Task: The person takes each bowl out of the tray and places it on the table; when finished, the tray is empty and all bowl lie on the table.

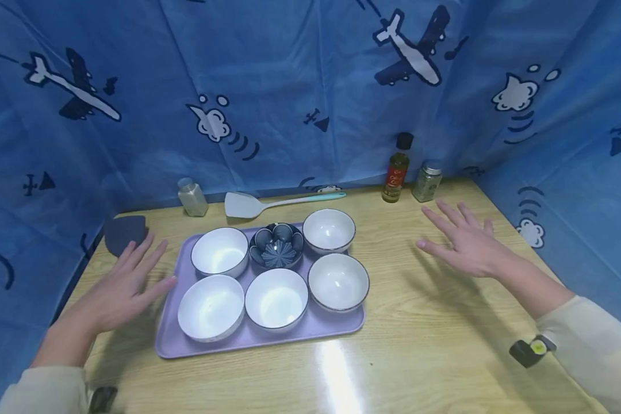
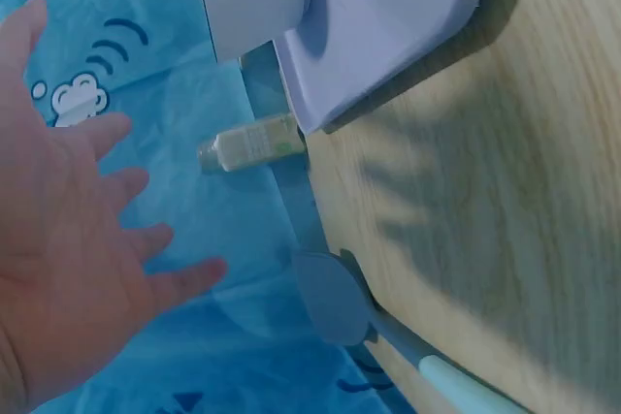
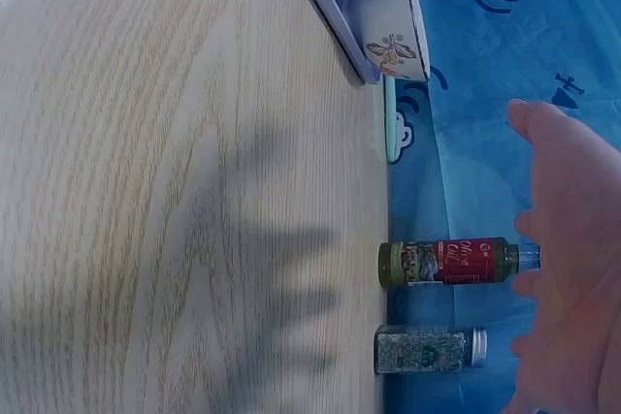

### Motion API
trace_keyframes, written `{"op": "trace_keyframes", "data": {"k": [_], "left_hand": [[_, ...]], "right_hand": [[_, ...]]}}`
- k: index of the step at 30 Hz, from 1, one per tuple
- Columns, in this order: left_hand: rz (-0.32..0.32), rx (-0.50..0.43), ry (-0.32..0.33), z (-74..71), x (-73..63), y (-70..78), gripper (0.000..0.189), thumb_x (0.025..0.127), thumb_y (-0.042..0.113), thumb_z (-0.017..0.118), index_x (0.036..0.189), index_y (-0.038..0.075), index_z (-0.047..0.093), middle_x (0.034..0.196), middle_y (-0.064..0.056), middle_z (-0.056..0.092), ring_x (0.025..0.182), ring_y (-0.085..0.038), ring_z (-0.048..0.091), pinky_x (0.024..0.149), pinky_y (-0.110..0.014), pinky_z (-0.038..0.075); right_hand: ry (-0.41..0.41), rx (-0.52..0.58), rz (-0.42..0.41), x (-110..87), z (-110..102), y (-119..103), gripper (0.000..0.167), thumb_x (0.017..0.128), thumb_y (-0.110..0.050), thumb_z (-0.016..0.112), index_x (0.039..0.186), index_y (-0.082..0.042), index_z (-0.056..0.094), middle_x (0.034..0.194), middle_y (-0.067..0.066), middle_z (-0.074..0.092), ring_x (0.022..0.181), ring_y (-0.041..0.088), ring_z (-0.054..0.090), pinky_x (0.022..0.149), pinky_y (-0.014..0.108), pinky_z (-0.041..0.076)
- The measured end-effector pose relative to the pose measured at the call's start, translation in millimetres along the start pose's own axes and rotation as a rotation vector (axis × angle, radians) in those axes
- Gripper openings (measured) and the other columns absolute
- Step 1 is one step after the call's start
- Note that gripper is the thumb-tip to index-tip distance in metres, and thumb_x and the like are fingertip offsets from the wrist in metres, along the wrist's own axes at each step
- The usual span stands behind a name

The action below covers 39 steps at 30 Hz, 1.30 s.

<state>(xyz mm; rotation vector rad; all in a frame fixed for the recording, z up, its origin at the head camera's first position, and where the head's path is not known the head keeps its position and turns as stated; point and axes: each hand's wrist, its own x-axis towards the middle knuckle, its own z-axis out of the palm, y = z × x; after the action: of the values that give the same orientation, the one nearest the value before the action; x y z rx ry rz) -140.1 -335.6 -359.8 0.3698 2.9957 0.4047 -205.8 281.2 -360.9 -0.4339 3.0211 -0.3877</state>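
My left hand [image 1: 121, 293] hovers palm down with fingers spread, left of a purple tray [image 1: 168, 322]; it holds nothing. On the far side of the table, my right hand [image 1: 466, 241] is likewise spread in the air, its fingers toward a seasoning jar [image 1: 427, 181] and an olive oil bottle [image 1: 395, 172]. Several white bowls with dark rims, such as the front left bowl [image 1: 211, 307] and the far right bowl [image 1: 329, 230], stand on the tray. Among them in the back row sits a dark blue bowl [image 1: 276, 246] with a petal pattern.
Behind the tray lies a white spatula [image 1: 245, 205] with a mint handle. A glass bottle [image 1: 192, 197] stands at the back left. A grey spatula [image 2: 335, 298] lies near the left hand. Blue patterned curtains [image 1: 269, 86] enclose the back and sides of the wooden table [image 1: 409, 356].
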Motion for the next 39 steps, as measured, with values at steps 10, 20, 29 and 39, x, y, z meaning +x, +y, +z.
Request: {"op": "trace_keyframes", "data": {"k": [10, 20, 29, 39], "left_hand": [[0.023, -0.29, -0.04, 11.2, -9.5, -19.4, 0.071, 0.106, 0.041, 0.044, 0.161, 0.029, 0.0, 0.168, -0.009, -0.012, 0.149, -0.054, 0.005, 0.099, -0.075, 0.031], [-0.015, -0.38, -0.008, 28.5, -19.3, -31.0, 0.073, 0.103, 0.035, 0.054, 0.162, 0.027, 0.01, 0.166, -0.022, 0.009, 0.13, -0.049, 0.045, 0.088, -0.048, 0.053], [-0.111, -0.639, -0.077, 57.5, -41.1, -46.9, 0.081, 0.095, 0.023, 0.069, 0.16, 0.012, 0.021, 0.154, -0.013, 0.037, 0.104, 0.01, 0.059, 0.078, -0.026, 0.057], [-0.139, -0.721, -0.092, 71.8, -38.9, -51.4, 0.07, 0.091, 0.027, 0.073, 0.152, 0.009, 0.042, 0.139, 0.023, 0.053, 0.101, -0.006, 0.068, 0.084, -0.017, 0.051]], "right_hand": [[0.002, 0.064, -0.051, 8.7, 2, -5, 0.082, 0.094, -0.063, 0.054, 0.16, -0.024, 0.024, 0.166, 0.017, 0.017, 0.148, 0.054, 0.014, 0.104, 0.081, 0.015], [-0.02, 0.356, -0.1, 29.5, 20, -9, 0.077, 0.095, -0.052, 0.062, 0.158, -0.018, 0.031, 0.163, 0.019, 0.025, 0.142, 0.045, 0.036, 0.109, 0.065, 0.035], [-0.13, 0.716, -0.107, 52.3, 57, -23, 0.069, 0.096, -0.039, 0.066, 0.155, -0.018, 0.037, 0.157, 0.021, 0.038, 0.104, 0.032, 0.07, 0.084, 0.042, 0.057], [-0.177, 0.925, -0.047, 69.8, 65, -32, 0.066, 0.098, -0.033, 0.064, 0.156, -0.02, 0.035, 0.15, 0.025, 0.045, 0.096, 0.03, 0.074, 0.073, 0.044, 0.059]]}}
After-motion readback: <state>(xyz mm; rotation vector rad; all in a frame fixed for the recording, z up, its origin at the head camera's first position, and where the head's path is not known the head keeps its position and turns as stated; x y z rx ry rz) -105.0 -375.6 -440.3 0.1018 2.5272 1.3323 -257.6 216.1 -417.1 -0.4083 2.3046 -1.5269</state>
